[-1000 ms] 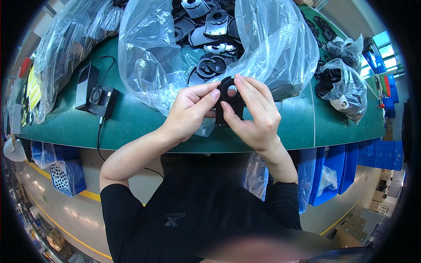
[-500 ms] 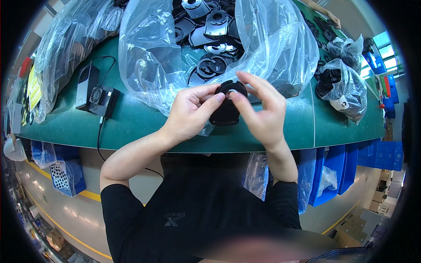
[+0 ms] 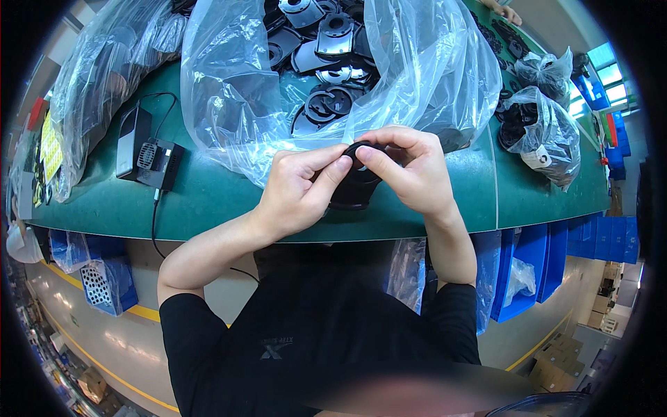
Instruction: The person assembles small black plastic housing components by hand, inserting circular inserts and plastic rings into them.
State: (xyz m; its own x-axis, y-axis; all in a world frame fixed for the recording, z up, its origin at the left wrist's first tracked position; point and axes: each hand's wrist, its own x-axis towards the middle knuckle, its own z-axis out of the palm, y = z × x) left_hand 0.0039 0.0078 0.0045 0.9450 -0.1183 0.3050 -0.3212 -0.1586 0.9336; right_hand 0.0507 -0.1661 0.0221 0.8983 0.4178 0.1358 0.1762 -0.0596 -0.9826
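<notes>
Between my two hands is a black plastic part with a ring-shaped upper end and a wider rounded lower end, held over the front of the green table. My left hand pinches its left rim between thumb and fingers. On the right rim, the thumb and fingers of my right hand are closed too, covering much of the ring. Just beyond my hands lies an opened clear plastic bag. Inside it are several similar black parts, some with silvery faces, such as this silvery part.
A black boxy device with a cable stands on the green table at left. Filled clear bags, one a knotted bag, lie at right. Blue bins sit below the table edge. Another person's hand shows at the far right.
My right hand has closed onto the ring's right rim; before, its fingers were raised and apart. The black part has tilted, and its ring is now more covered.
</notes>
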